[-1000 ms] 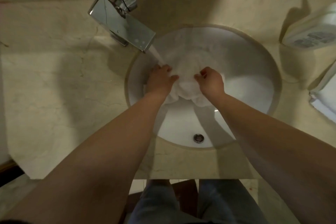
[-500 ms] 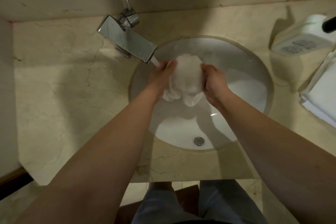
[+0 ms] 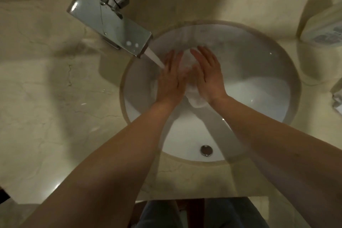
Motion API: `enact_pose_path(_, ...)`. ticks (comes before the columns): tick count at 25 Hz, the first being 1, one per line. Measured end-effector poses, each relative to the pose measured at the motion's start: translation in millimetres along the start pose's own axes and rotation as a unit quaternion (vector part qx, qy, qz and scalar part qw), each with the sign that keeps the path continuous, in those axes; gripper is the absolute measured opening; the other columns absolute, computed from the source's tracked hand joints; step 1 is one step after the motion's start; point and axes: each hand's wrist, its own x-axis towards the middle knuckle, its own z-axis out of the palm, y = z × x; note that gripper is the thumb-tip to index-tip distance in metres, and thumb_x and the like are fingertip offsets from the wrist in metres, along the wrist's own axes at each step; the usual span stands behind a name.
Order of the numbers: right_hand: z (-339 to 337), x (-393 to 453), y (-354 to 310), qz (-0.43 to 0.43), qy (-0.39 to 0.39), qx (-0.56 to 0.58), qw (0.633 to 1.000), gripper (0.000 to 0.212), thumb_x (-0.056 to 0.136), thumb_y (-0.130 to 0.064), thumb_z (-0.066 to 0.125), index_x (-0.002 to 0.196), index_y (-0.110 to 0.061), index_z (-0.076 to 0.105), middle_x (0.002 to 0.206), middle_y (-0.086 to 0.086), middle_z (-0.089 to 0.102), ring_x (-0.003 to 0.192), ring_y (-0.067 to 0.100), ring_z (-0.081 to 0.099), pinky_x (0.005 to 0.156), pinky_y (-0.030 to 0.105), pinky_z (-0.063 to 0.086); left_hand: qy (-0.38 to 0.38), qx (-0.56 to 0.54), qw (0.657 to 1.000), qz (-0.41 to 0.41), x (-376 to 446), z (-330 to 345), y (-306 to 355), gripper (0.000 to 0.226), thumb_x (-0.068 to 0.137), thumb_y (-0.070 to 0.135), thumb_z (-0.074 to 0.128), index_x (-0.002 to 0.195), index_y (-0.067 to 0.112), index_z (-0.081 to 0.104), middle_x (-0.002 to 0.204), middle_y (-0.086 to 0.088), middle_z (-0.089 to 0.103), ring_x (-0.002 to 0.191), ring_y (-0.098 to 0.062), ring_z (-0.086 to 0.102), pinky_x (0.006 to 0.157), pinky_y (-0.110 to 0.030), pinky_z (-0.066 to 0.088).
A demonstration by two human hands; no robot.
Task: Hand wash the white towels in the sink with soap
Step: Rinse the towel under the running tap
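The white towel (image 3: 194, 96) is bunched in the upper half of the round white sink (image 3: 259, 98), pressed between the two palms, with a wet lobe of it hanging out just below the heels of both hands. The left hand (image 3: 173, 79) lies flat on the towel's left side and the right hand (image 3: 208, 74) flat on its right side; the grip of each is wide, with fingers straight and spread, neither curling round nor pinching the cloth. The outline of both hands is blurred, so the exact finger contact cannot be told. The water stream (image 3: 154, 58) runs from the flat chrome faucet (image 3: 109, 22) and lands just left of the grip, at the edge of the left hand. The step in hand is judged to be rubbing or rinsing the towel between the palms under running water; no lather can be made out, so whether soap has been applied cannot be told. The next move would call for the palms working against each other with the cloth kept under the stream, then gathering the loose lobe below the grip. The drain (image 3: 206, 150) sits well below the grip, uncovered. A white dispenser bottle (image 3: 323, 29) lies on the marble desk (image 3: 55, 98) well to the right of the grip, partly cut off by the frame edge.
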Motion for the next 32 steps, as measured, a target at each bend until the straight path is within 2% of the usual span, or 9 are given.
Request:
enact_pose_path(5,39,-4,8,0.071,0.04,0.05,0.995,0.055,0.097,-0.039,0.029,0.14,-0.015,0.053,0.145,0.012,0.051,0.133,0.029,0.047,0.11,0.041,0.035,0.022,0.012,1.0,0.019,15,20,-20,0.071,0.094,0.06,0.03,0.148,0.017,0.046,0.15,-0.011,0.048,0.136,-0.026,0.046,0.108,-0.033,0.037)
enact_pose_path(12,47,21,16,0.145,0.14,0.06,0.978,0.061,0.094,-0.051,0.031,0.116,-0.007,0.068,0.11,0.013,0.069,0.102,0.034,0.063,0.087,0.046,0.05,0.146,0.072,0.986,-0.027,36,34,-18,0.087,0.096,0.069,0.021,0.116,0.0,0.07,0.108,-0.019,0.073,0.098,-0.036,0.07,0.089,-0.033,0.043)
enact_pose_path(13,48,25,16,0.157,0.137,0.058,0.976,0.065,0.093,-0.055,0.031,0.114,-0.005,0.068,0.109,0.015,0.07,0.101,0.035,0.064,0.089,0.045,0.05,0.164,0.083,0.983,-0.025,38,34,-19,0.096,0.096,0.073,0.013,0.115,-0.001,0.07,0.107,-0.02,0.073,0.098,-0.036,0.071,0.09,-0.033,0.042)
enact_pose_path(17,45,33,15,0.213,0.125,0.078,0.966,0.076,0.087,-0.065,0.032,0.104,-0.001,0.07,0.099,0.02,0.071,0.097,0.036,0.066,0.089,0.043,0.05,0.052,0.041,0.988,-0.136,39,28,-6,0.136,0.063,0.096,-0.011,0.144,0.005,0.047,0.147,-0.016,0.05,0.135,-0.027,0.048,0.112,-0.032,0.029)
enact_pose_path(20,38,38,10,0.248,0.102,0.086,0.96,0.067,0.09,-0.057,0.041,0.085,0.003,0.068,0.084,0.023,0.069,0.084,0.037,0.066,0.081,0.043,0.051,0.152,0.056,0.981,-0.111,40,29,-9,0.104,0.081,0.081,0.021,0.128,-0.002,0.063,0.124,-0.021,0.066,0.123,-0.024,0.054,0.109,-0.011,0.019)
enact_pose_path(24,33,46,2,0.265,0.058,0.029,0.962,0.06,0.098,-0.051,0.048,0.08,0.002,0.068,0.085,0.022,0.07,0.084,0.033,0.065,0.076,0.034,0.044,0.053,0.022,0.979,-0.195,44,29,-9,0.08,0.092,0.068,0.04,0.147,0.011,0.045,0.153,-0.005,0.044,0.145,-0.018,0.032,0.109,-0.006,0.002)
enact_pose_path(28,30,41,-4,0.291,0.027,0.103,0.951,0.044,0.103,-0.045,0.044,0.07,-0.018,0.056,0.073,0.002,0.063,0.075,0.021,0.062,0.071,0.031,0.044,-0.014,-0.004,0.975,-0.221,46,11,9,0.06,0.103,0.054,0.033,0.151,0.018,0.039,0.156,-0.003,0.041,0.144,-0.02,0.034,0.114,-0.027,0.019)
enact_pose_path(30,26,32,-11,0.297,0.034,0.156,0.941,0.034,0.103,-0.045,0.041,0.085,-0.022,0.059,0.09,0.002,0.067,0.09,0.021,0.064,0.085,0.038,0.051,-0.018,-0.043,0.978,-0.206,38,2,20,0.053,0.106,0.051,0.028,0.144,0.02,0.048,0.146,-0.004,0.051,0.133,-0.021,0.046,0.109,-0.032,0.033)
enact_pose_path(32,20,23,-21,0.28,0.056,0.146,0.947,0.042,0.095,-0.055,0.037,0.1,-0.019,0.059,0.114,0.004,0.06,0.11,0.022,0.056,0.099,0.044,0.044,0.028,-0.079,0.97,-0.227,31,-5,30,0.047,0.104,0.055,0.03,0.122,0.027,0.063,0.118,-0.002,0.066,0.106,-0.017,0.06,0.083,-0.029,0.043)
